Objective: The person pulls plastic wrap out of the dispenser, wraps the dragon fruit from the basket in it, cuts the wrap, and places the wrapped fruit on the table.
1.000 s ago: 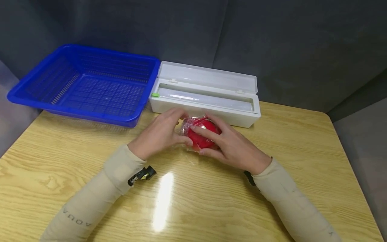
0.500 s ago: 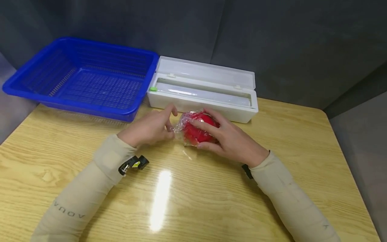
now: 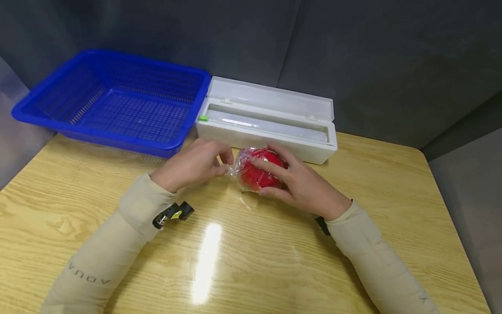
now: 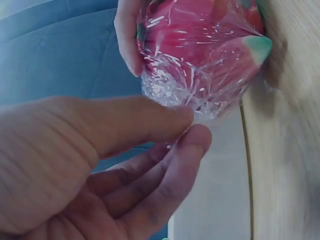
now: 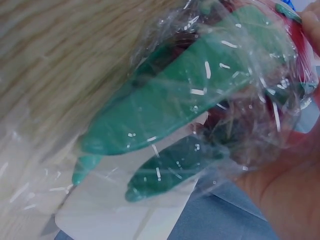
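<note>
A red dragon fruit [image 3: 262, 175] with green-tipped scales [image 5: 165, 107] sits low over the table in crinkled cling film [image 4: 165, 82]. My right hand [image 3: 307, 185] holds it from the right, fingers spread over the top and thumb along the near side. To the left of the fruit, my left hand [image 3: 196, 165] pinches the gathered end of the film between thumb and forefinger, as the left wrist view shows up close. In the right wrist view, loose film stands out around the green scales at the fruit's other end.
Just behind the hands stands a white cling film dispenser [image 3: 264, 143], lid raised, a film roll [image 3: 270, 126] inside and a green slider [image 3: 203, 118] at its left end. A blue plastic basket [image 3: 117, 139] is at the back left. Dark cloth [image 3: 372, 65] hangs behind the table.
My left hand has drawn away leftward from the fruit, pulling the film end out into a pinched tail. The right hand has kept its hold on the fruit.
</note>
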`<action>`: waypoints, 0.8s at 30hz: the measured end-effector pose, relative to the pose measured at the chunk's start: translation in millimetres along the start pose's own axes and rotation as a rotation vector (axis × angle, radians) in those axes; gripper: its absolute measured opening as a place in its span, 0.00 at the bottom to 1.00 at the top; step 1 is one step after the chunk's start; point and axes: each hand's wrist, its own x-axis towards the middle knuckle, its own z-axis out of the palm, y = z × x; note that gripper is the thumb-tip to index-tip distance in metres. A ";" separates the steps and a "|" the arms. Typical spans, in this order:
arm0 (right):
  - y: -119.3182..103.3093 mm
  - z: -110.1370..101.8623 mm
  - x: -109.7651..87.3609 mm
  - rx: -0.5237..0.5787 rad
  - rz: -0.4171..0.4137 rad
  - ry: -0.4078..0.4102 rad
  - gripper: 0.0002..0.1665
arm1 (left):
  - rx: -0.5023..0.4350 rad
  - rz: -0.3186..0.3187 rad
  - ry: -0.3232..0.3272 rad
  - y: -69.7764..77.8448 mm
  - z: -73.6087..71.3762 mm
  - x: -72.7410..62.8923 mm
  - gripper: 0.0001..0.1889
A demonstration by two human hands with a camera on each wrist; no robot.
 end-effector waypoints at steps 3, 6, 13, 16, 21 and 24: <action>0.1 0.5 -0.7 -0.001 0.000 -0.004 0.49 | 0.002 0.023 0.026 2.2 -1.6 -2.0 0.02; 0.1 0.5 -1.1 -0.001 -0.005 -0.006 0.49 | 0.007 0.048 0.057 3.2 -2.8 -3.4 0.02; 1.0 0.9 -1.5 0.006 -0.037 0.008 0.48 | 0.006 0.098 0.133 6.7 -1.3 -3.0 0.02; 1.6 0.8 -2.3 0.011 -0.055 0.016 0.46 | 0.005 0.117 0.174 9.5 0.8 -2.2 0.04; 1.8 0.4 -2.8 0.021 -0.059 0.018 0.45 | 0.000 0.141 0.230 12.3 1.0 -2.7 0.05; 1.9 0.0 -2.6 0.020 -0.058 0.017 0.45 | 0.000 0.155 0.253 12.9 0.8 -2.1 0.05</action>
